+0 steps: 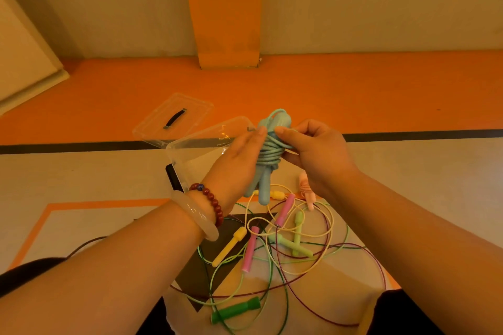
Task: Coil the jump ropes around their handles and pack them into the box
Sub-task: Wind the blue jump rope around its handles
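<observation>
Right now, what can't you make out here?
Head view only:
1. Free end of the blue rope: hidden between left hand and right hand.
2. Inside of the clear box: partly covered by left hand, plus glare.
3. Peach bundle: partly behind the right wrist.

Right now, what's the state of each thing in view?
Blue rope: coiled round its handles, held off the floor.
Left hand: grips blue rope.
Right hand: pinches its cord.
Box: open, lid off.
Lid: flat on floor behind box.
Peach rope: coiled, on floor, unpacked.
Yellow rope: uncoiled, on floor.
Pink rope: uncoiled, on floor.
Green ropes: uncoiled, tangled on floor.
</observation>
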